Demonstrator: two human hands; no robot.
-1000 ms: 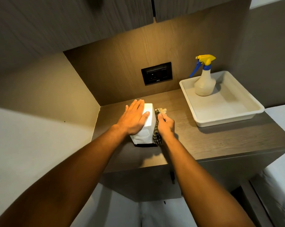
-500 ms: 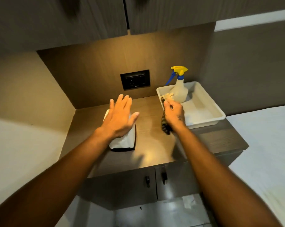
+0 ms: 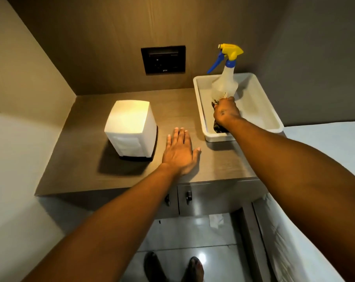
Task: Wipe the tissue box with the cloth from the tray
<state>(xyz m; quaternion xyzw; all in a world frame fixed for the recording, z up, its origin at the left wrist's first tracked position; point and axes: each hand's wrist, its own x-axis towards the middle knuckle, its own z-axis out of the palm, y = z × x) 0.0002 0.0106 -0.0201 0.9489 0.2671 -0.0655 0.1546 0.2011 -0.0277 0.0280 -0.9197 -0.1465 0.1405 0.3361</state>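
The white tissue box (image 3: 130, 127) stands upright on a dark base at the left of the wooden counter. My left hand (image 3: 179, 152) lies flat and open on the counter just right of the box, apart from it. My right hand (image 3: 226, 112) is inside the white tray (image 3: 274, 123) at the right, closed on the dark patterned cloth (image 3: 218, 128). The cloth is mostly hidden under the hand and wrist, near the tray's front left corner.
A spray bottle (image 3: 225, 82) with a yellow and blue trigger stands at the back of the tray, just beyond my right hand. A black wall socket (image 3: 163, 59) sits on the back panel. Cabinet doors with knobs (image 3: 188, 197) are below the counter. A white bed (image 3: 325, 180) lies to the right.
My left hand came off the tissue box and went down flat onto the counter. My right hand carried the cloth away from the box and down into the tray.
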